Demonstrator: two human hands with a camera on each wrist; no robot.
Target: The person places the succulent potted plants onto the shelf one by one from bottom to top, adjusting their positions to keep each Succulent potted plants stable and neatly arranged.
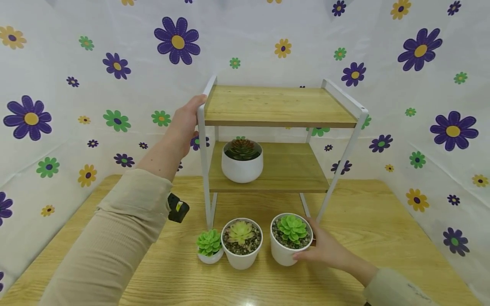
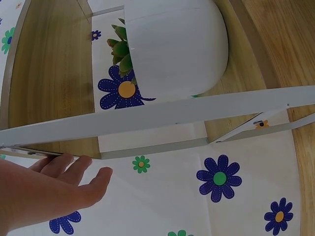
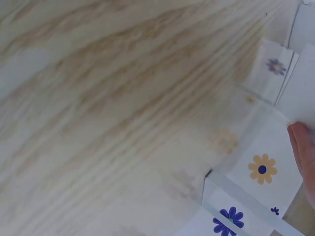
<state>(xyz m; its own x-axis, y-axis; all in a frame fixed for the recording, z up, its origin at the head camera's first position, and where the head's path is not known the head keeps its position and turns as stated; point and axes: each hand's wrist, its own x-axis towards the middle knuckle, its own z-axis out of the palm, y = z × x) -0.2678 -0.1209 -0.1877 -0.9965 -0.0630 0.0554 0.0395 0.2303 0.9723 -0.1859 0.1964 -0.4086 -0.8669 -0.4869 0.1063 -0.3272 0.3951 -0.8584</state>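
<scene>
In the head view my left hand (image 1: 185,123) touches the upper left side of a two-tier shelf (image 1: 283,104) with white frame and wooden boards. The left wrist view shows its fingers (image 2: 74,167) against the frame's outer side, thumb apart. My right hand (image 1: 325,248) grips a white pot (image 1: 285,255) with a bright green succulent (image 1: 292,228), thumb in front and fingers at the far side. Whether that pot touches the table cannot be told. In the right wrist view, part of the right hand (image 3: 304,155) shows at the edge, beside a white surface.
A dark reddish succulent in a round white pot (image 1: 243,170) stands on the lower board's left. On the wooden table (image 1: 168,272), a small succulent pot (image 1: 210,256) and a pale-green succulent pot (image 1: 241,260) stand side by side before the shelf. Flower-printed cloth (image 1: 245,25) surrounds the table.
</scene>
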